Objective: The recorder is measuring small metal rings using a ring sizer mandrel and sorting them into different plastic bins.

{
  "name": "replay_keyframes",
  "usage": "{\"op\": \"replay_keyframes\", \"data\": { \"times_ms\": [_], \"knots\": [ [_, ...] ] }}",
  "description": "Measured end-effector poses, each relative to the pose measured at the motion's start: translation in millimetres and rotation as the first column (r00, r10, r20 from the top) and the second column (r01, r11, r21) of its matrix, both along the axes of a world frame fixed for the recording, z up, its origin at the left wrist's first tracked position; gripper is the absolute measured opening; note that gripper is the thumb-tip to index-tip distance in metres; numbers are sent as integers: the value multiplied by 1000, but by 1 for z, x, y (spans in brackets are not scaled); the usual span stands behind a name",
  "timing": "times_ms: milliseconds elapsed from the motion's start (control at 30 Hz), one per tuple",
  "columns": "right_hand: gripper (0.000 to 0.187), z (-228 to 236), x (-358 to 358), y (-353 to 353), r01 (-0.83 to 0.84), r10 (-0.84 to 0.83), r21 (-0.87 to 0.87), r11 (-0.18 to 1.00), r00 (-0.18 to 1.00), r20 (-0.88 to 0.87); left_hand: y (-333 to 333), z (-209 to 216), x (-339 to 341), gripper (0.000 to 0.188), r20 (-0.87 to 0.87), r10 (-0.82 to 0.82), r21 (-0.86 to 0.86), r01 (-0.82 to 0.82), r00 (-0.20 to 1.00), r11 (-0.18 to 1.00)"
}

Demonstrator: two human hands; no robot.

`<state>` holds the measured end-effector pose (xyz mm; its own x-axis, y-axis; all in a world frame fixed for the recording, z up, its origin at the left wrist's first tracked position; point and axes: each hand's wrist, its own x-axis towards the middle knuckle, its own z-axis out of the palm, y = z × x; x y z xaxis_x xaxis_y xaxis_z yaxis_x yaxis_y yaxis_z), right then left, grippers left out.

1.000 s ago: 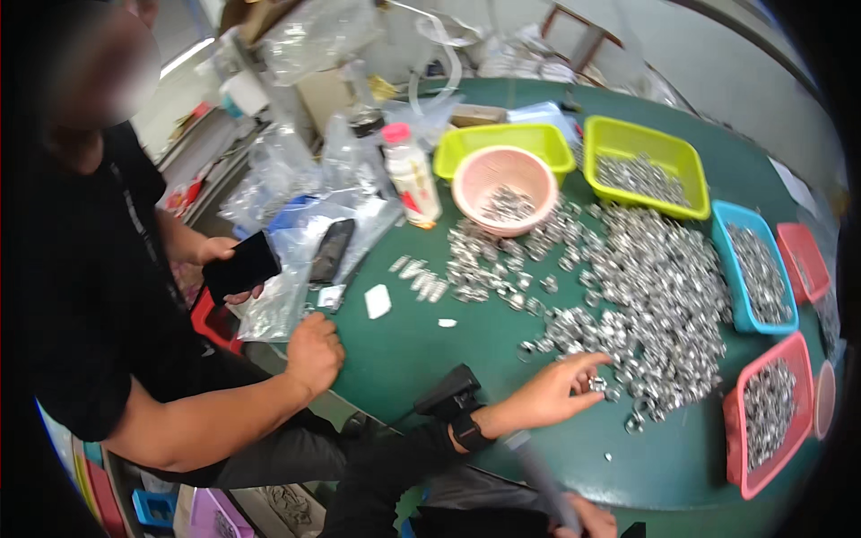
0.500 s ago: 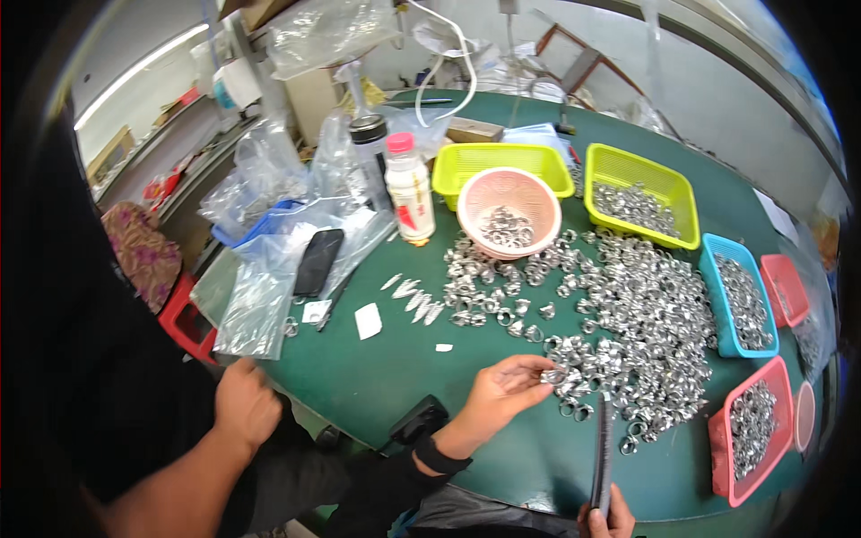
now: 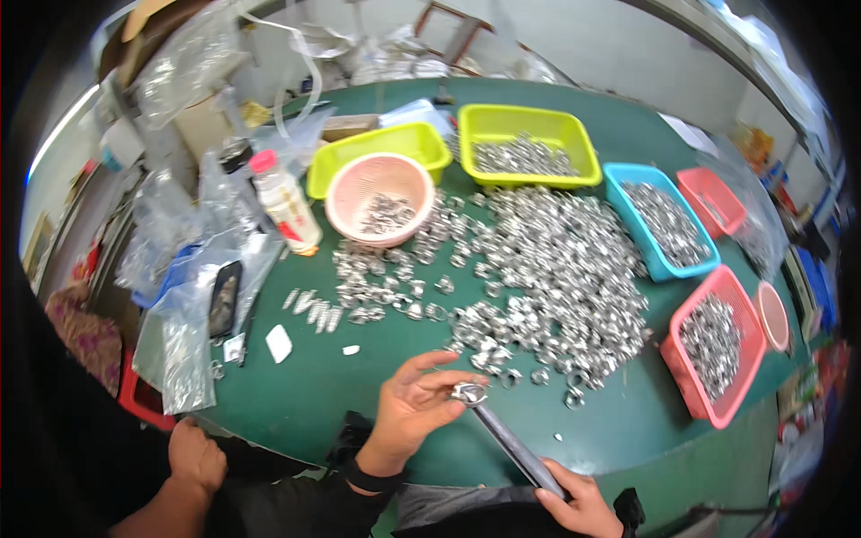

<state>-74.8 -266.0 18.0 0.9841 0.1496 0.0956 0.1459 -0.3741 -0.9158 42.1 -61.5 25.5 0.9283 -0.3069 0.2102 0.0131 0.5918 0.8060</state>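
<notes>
Observing remotely, I record the left hand (image 3: 408, 403) raised over the near edge of the green table (image 3: 305, 394), thumb and forefinger closed on a silver ring (image 3: 469, 394) at the upper end of a grey rod (image 3: 513, 446). The right hand (image 3: 581, 504), lower at that edge, grips the rod's lower end. I note a black phone (image 3: 226, 299) near the left edge, a ring heap (image 3: 565, 278) mid-table, and a pink basket (image 3: 686, 387) by the right edge. A pale wall (image 3: 641, 72) stands beyond the far edge.
</notes>
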Motion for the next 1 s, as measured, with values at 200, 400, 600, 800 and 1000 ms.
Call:
{"op": "replay_keyframes", "data": {
  "times_ms": [200, 400, 600, 800, 1000],
  "knots": [
    [38, 1, 7, -7, -78, 85, 119, 990, 995, -55, -23, 3, -3, 63, -105, -182, 122, 194, 978, 973],
    [40, -4, 5, -10, 50, 17, 291, 955, 975, -223, -52, -2, -16, 51, -145, -305, 210, 331, 941, 920],
    [38, -4, 4, -12, 108, 64, 454, 884, 935, -348, -55, -15, -18, 33, -135, -273, 252, 300, 952, 920],
    [38, -5, 5, -14, 112, 55, 442, 890, 936, -349, -61, -14, -19, 23, -161, -197, 248, 233, 967, 940],
    [39, -3, 6, -14, 64, 50, 387, 920, 959, -277, -61, -14, -24, 23, -133, -150, 248, 179, 980, 952]
  ]
}}
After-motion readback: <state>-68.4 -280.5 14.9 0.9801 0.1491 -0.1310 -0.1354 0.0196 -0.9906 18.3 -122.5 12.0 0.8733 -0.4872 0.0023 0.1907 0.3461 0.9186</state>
